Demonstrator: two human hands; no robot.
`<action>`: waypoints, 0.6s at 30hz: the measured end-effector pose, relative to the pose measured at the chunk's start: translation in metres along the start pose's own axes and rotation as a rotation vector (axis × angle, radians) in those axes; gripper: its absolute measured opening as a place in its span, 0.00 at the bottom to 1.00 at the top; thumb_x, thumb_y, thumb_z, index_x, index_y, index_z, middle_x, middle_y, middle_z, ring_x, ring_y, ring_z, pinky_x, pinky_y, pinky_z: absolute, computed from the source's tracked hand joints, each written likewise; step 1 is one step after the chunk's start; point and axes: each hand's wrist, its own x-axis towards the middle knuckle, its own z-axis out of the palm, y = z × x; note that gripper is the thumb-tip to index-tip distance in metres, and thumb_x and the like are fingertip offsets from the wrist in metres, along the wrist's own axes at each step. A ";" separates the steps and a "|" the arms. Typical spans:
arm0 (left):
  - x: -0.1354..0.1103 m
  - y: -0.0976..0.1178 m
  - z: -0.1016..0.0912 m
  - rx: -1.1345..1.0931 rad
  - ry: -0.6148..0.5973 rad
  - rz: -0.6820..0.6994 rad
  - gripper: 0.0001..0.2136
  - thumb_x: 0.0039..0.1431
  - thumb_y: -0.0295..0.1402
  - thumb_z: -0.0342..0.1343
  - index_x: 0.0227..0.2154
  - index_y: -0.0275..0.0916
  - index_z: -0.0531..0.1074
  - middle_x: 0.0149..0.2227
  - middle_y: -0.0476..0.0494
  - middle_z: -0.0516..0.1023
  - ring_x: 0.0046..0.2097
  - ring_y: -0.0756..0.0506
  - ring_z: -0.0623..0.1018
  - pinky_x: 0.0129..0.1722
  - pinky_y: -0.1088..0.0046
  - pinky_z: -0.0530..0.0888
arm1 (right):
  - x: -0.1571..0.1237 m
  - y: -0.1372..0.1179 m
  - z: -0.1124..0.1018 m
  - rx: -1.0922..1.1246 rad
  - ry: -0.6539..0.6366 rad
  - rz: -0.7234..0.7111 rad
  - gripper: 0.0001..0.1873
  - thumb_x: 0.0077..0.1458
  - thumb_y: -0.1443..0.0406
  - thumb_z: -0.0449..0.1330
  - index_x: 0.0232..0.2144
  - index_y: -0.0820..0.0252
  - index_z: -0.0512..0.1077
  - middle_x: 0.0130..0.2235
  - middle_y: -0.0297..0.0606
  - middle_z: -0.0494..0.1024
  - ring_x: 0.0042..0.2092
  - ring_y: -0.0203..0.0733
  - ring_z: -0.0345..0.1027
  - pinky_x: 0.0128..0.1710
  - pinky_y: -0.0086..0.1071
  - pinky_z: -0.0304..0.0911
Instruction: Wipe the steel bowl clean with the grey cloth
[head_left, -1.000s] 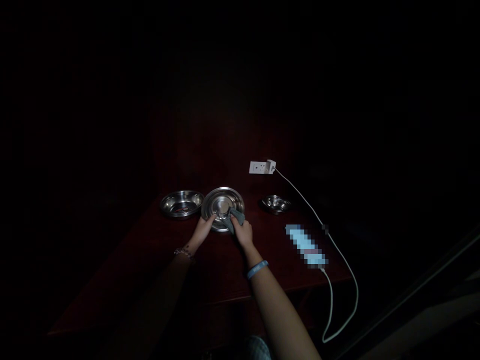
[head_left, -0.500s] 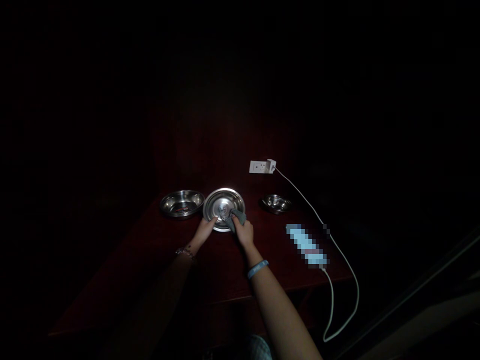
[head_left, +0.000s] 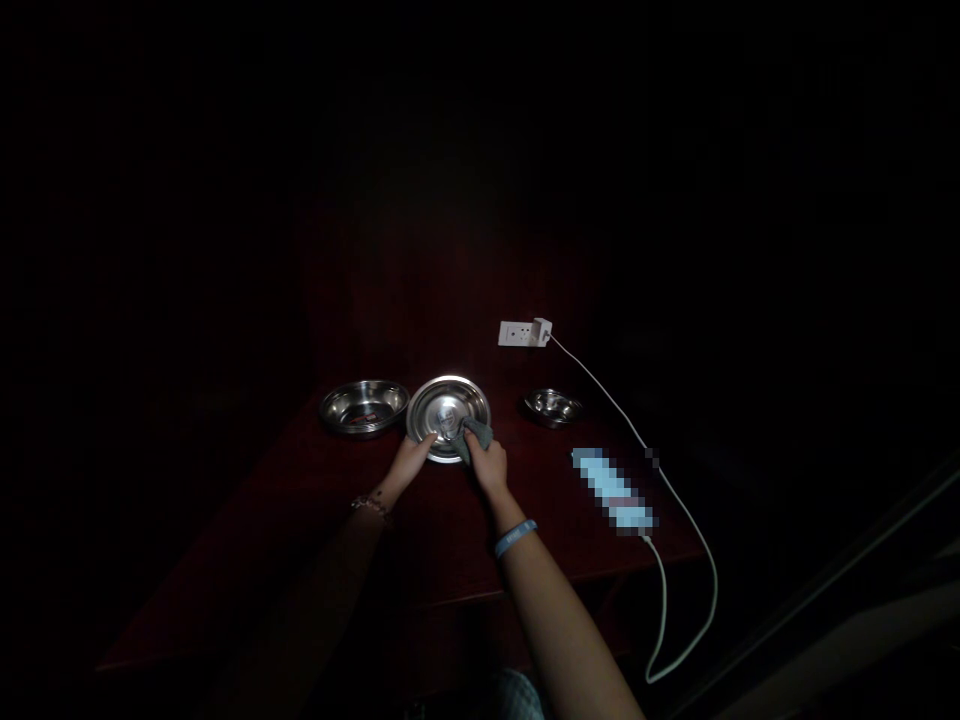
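A shiny round metal bowl [head_left: 448, 388], tilted toward me, is gripped at its lower left rim by my left hand [head_left: 410, 462], thumb on the inside. My right hand [head_left: 489, 462] is closed on a grey cloth [head_left: 478, 434] and presses it against the bowl's lower right inside. A label or mark shows at the bowl's centre, partly behind the cloth. To the left stands a wider metal bowl [head_left: 365, 408], which looks like a stack, with a reddish mark on its bottom. Further right sits a smaller metal bowl [head_left: 553, 407].
Everything stands on a dark red table [head_left: 420, 560]. A white wall socket [head_left: 514, 334] holds a charger [head_left: 542, 331]. Its white cable [head_left: 679, 495] loops over the table's right edge to a blurred-out lit device [head_left: 613, 490]. The surroundings are very dark.
The cloth in my right hand has shifted very slightly against the bowl. My left hand and the other bowls look the same.
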 end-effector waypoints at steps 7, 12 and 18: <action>0.001 -0.003 -0.001 0.004 -0.023 0.025 0.25 0.57 0.37 0.58 0.59 0.38 0.73 0.59 0.35 0.79 0.67 0.36 0.71 0.70 0.58 0.61 | 0.001 0.000 0.002 -0.023 0.012 0.001 0.20 0.60 0.50 0.61 0.35 0.58 0.85 0.38 0.46 0.87 0.45 0.53 0.82 0.46 0.38 0.74; -0.001 0.002 0.000 0.003 -0.027 0.004 0.26 0.57 0.37 0.60 0.59 0.37 0.72 0.59 0.34 0.79 0.68 0.35 0.70 0.70 0.56 0.61 | 0.001 0.002 0.002 0.002 0.026 -0.027 0.19 0.60 0.51 0.61 0.35 0.58 0.85 0.38 0.46 0.87 0.44 0.52 0.82 0.46 0.37 0.74; -0.005 0.008 0.001 -0.007 -0.022 0.002 0.26 0.55 0.37 0.60 0.58 0.39 0.73 0.58 0.37 0.80 0.69 0.35 0.69 0.70 0.57 0.61 | 0.002 0.004 0.002 0.023 0.036 -0.047 0.18 0.59 0.51 0.62 0.33 0.56 0.84 0.35 0.43 0.87 0.42 0.50 0.82 0.44 0.35 0.74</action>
